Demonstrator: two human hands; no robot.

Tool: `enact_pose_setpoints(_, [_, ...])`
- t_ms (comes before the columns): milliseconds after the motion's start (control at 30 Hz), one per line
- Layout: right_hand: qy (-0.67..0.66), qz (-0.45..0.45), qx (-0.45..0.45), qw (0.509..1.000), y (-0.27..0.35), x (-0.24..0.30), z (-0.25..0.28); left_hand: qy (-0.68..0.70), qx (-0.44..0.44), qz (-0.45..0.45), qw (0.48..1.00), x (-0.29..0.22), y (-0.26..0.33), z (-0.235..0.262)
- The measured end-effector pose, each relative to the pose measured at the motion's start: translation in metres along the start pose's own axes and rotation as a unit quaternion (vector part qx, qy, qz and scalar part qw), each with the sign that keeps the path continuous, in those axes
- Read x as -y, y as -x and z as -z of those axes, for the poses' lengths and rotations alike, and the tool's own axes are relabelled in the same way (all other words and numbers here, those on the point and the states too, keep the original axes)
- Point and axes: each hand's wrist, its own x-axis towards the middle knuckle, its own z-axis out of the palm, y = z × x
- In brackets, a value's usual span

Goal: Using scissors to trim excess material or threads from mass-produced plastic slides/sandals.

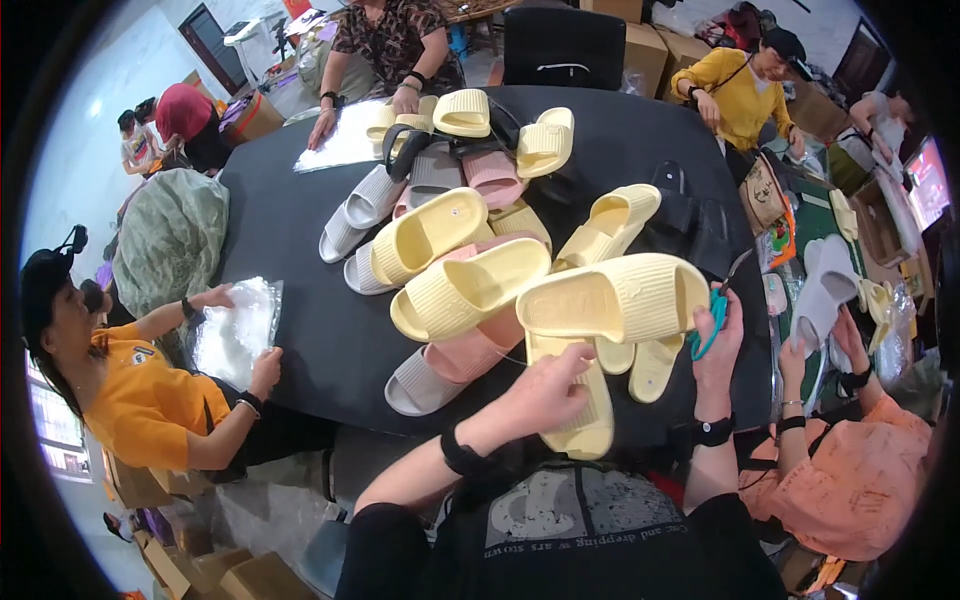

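Just in front of me is a pale yellow slide sandal (pixel 600 300), raised over the pile with its heel end by my right hand. My right hand (pixel 722 350) is closed around scissors (pixel 708 325) with teal handles, blades pointing up and away; whether its fingers also grip the sandal is hidden. My left hand (pixel 560 390) is closed below the sandal's toe end, over another yellow slide (pixel 582 425). A thin line, perhaps a thread, shows by its fingers; what they pinch is unclear. More yellow slides (pixel 470 285) and a pink one (pixel 470 350) lie close by.
Yellow, grey, pink and black slides are heaped on the dark table (pixel 290 230). At left a person in orange holds clear plastic bags (pixel 240 330); across, another person's hand rests by a bag stack (pixel 345 140). At right someone handles a grey slide (pixel 825 285).
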Motion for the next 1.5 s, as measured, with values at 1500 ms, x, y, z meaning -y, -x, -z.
enact_pose_setpoints(1500, [0.087, -0.189, 0.199, 0.958, 0.057, -0.123, -0.029, -0.066, -0.159, 0.181, 0.968, 0.170, 0.142, 0.004])
